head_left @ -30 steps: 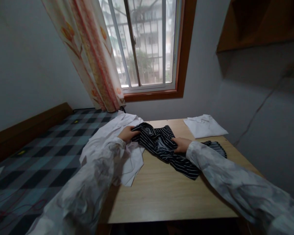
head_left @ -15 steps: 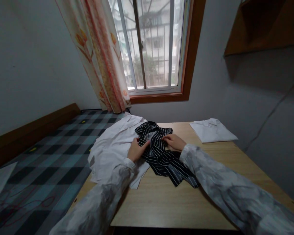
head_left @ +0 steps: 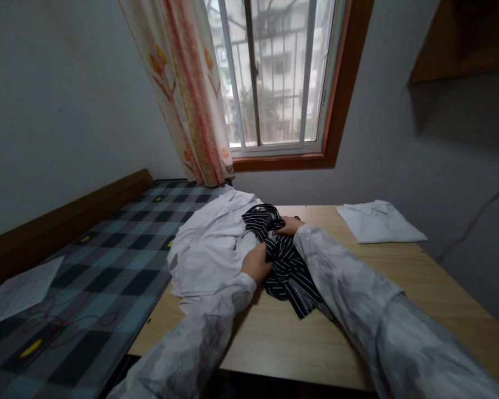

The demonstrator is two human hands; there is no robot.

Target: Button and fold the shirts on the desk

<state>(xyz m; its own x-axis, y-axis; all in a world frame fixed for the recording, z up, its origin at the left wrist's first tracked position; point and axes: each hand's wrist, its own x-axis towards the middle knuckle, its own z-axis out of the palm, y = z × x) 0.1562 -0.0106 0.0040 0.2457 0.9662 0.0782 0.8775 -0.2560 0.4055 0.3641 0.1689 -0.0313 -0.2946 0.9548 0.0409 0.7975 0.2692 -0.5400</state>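
Observation:
A crumpled black garment with white stripes [head_left: 289,269] lies bunched on the wooden table [head_left: 274,343]; it looks like a shirt. At its near left side, my left hand [head_left: 258,263] is closed on the cloth, with the fingertips hidden in the folds. My right hand [head_left: 290,225] grips the garment farther back, near its upper right part. Directly left of the striped cloth is a loose heap of white clothing [head_left: 210,244], close to my left wrist.
A folded white shirt [head_left: 378,221] rests at the table's back right. On the left, a checked bed [head_left: 120,266] adjoins the table, with a paper sheet [head_left: 23,291] and thin red cord [head_left: 66,321] on it. A curtain [head_left: 191,100] hangs beside the window [head_left: 274,83].
My left hand has moved toward me and down along the striped garment, while my right hand has shifted slightly farther back. The cloth is bunched differently, and the view has turned slightly left.

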